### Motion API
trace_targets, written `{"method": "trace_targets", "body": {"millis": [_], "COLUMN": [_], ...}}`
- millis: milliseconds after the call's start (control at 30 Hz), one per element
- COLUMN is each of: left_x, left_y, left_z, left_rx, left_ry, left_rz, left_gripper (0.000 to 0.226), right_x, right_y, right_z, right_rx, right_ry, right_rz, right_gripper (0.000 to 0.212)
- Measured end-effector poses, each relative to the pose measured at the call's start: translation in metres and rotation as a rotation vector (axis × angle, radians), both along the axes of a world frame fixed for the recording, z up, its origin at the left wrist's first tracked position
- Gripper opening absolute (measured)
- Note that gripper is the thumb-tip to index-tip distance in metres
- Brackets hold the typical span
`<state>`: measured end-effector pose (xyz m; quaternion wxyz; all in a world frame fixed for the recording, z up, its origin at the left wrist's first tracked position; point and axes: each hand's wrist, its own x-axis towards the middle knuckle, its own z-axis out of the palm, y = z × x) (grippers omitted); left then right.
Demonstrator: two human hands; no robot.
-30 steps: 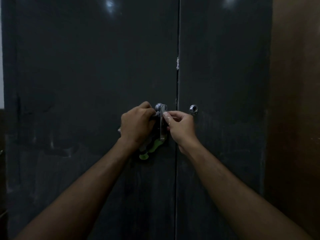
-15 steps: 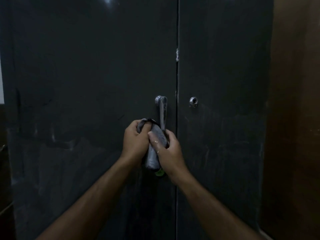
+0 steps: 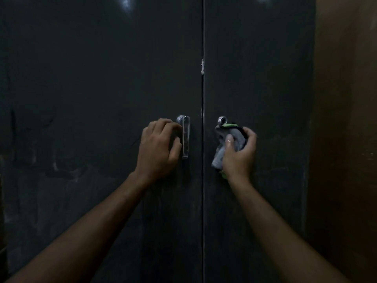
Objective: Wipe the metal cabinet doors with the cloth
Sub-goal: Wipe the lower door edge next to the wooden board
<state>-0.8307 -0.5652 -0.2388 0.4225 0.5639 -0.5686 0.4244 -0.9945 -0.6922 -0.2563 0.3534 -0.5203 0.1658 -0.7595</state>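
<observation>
Gray cloth with green trim (image 3: 229, 139) bunched in the right hand (image 3: 237, 154), fingers curled round it, pressed to the right cabinet door (image 3: 265, 78) just below the round lock (image 3: 222, 120). Left hand (image 3: 158, 148) loosely curled, holding nothing, resting on the left cabinet door (image 3: 91, 78) beside the lever handle (image 3: 185, 137).

Judged step: wiping the right door. Best to spread the wad flatter for more contact, press evenly, sweep in overlapping vertical strokes out from the center seam (image 3: 203, 180), work round the lock. Worth bracing the left door so neither of the 2 doors rattles or swings.
</observation>
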Motion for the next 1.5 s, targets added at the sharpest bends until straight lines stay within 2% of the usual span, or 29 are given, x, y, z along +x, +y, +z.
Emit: {"method": "trace_targets", "body": {"millis": [67,167,233,300,367,433,500,533,600,733,767,833,900,933,1067,1133,1267,1367,1500], "left_x": [0.01,0.026,0.037,0.043,0.043,0.043,0.043,0.044,0.044,0.044,0.044,0.044,0.045,0.045,0.044,0.044,0.047,0.047,0.044], "left_y": [-0.009,-0.018,-0.02,-0.022,-0.024,-0.025,-0.025,-0.025,-0.025,-0.026,-0.027,-0.028,-0.028,-0.028,-0.027,-0.028,-0.029,-0.029,-0.03], "left_z": [-0.001,-0.01,-0.016,-0.018,-0.018,-0.018,-0.018,-0.018,-0.018,-0.018,-0.018,-0.019,-0.019,-0.02,-0.019,-0.019,-0.02,-0.019,-0.019], "left_rx": [0.031,0.063,0.083,0.095,0.12,0.137,0.139,0.139,0.133,0.12,0.119,0.118,0.115,0.11,0.103,0.101,0.1,0.094,0.074], "left_ry": [-0.079,-0.227,-0.347,-0.412,-0.422,-0.419,-0.421,-0.421,-0.433,-0.451,-0.457,-0.462,-0.467,-0.472,-0.483,-0.489,-0.504,-0.51,-0.496], "left_rz": [0.113,0.264,0.36,0.422,0.46,0.479,0.484,0.487,0.498,0.536,0.544,0.557,0.562,0.563,0.569,0.579,0.595,0.599,0.589], "left_gripper": [0.045,0.059,0.064,0.067,0.069,0.071,0.072,0.072,0.072,0.071,0.072,0.072,0.073,0.073,0.073,0.074,0.075,0.075,0.074], "right_x": [0.016,0.048,0.058,0.047,0.024,0.013,0.021,0.028,0.043,0.033,0.022,0.008,0.012,0.021,0.037,0.025,0.034,0.03,0.014], "right_y": [-0.008,-0.015,-0.024,-0.042,-0.071,-0.09,-0.091,-0.083,-0.065,-0.075,-0.093,-0.116,-0.116,-0.105,-0.071,-0.083,-0.074,-0.079,-0.105], "right_z": [0.018,0.017,-0.014,-0.053,-0.077,-0.057,-0.012,0.008,0.012,-0.074,-0.073,-0.038,0.006,0.014,-0.041,-0.043,0.001,-0.011,-0.023], "right_rx": [-0.106,-0.379,-0.558,-0.678,-0.709,-0.524,-0.281,-0.237,-0.302,-0.633,-0.623,-0.443,-0.259,-0.248,-0.595,-0.75,-0.667,-0.669,-0.498], "right_ry": [0.09,0.413,0.592,0.651,0.688,0.627,0.461,0.405,0.375,0.618,0.621,0.497,0.356,0.348,0.542,0.634,0.561,0.545,0.464], "right_rz": [-0.119,-0.391,-0.539,-0.568,-0.631,-0.638,-0.629,-0.619,-0.609,-0.65,-0.646,-0.627,-0.611,-0.603,-0.595,-0.608,-0.629,-0.571,-0.54], "right_gripper": [0.045,0.05,0.051,0.048,0.044,0.042,0.041,0.042,0.045,0.042,0.041,0.039,0.039,0.04,0.044,0.044,0.043,0.04,0.039]}}
